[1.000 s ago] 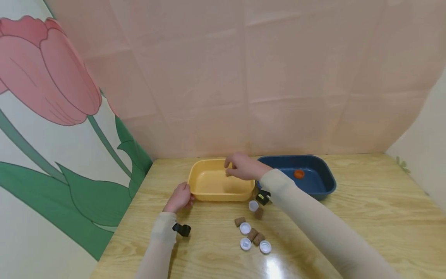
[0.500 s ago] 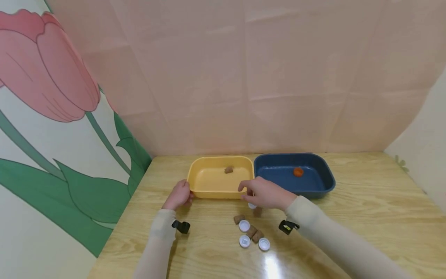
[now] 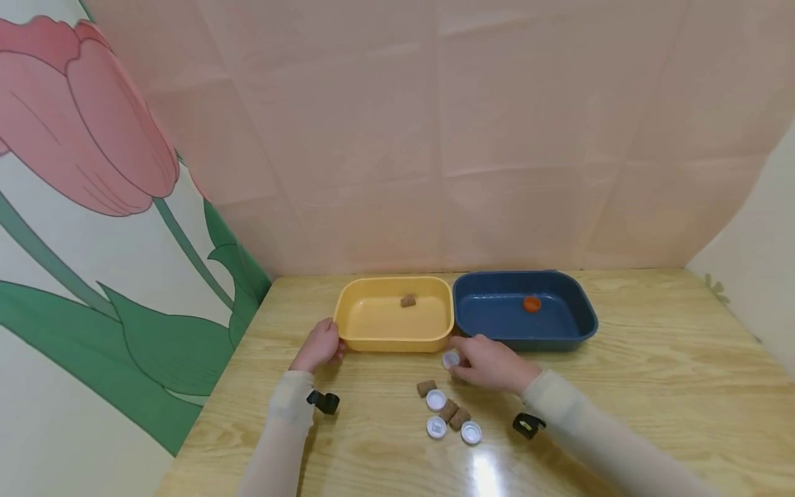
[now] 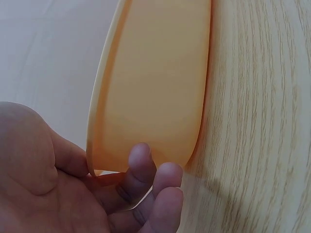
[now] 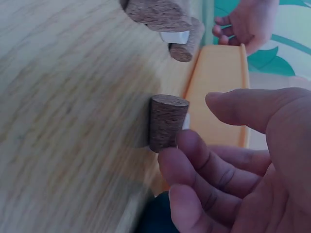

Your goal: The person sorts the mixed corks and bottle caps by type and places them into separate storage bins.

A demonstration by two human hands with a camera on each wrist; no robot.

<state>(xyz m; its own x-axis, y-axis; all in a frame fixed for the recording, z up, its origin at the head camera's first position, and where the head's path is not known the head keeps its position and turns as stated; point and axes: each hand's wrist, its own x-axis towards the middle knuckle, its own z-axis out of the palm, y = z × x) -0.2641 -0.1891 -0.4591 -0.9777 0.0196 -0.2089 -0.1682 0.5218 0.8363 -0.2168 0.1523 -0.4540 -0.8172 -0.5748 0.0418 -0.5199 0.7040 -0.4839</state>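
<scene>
My left hand (image 3: 318, 346) grips the left end of a yellow plastic bin (image 3: 397, 345); the left wrist view has its thumb at the rim and fingers curled about the end wall. Over the table just in front of the bin, my right hand (image 3: 491, 364) reaches around a white bottle cap (image 3: 450, 359), thumb and fingers apart. In the right wrist view a cork (image 5: 167, 121) stands close to these fingertips, partly covering the cap behind it. The head view hides that cork under the hand. Another cork (image 3: 408, 301) lies inside the yellow bin.
A dark blue bin (image 3: 522, 343) adjoins the yellow one on the right and holds an orange cap (image 3: 531, 304). Nearer on the table lie several corks (image 3: 459, 419) and white caps (image 3: 470, 433). A pink cloth (image 3: 373, 138) hangs behind the bins.
My right hand has moved out of the yellow bin, leaving a cork there, and come down to the right beside the white cap. The left hand keeps its hold.
</scene>
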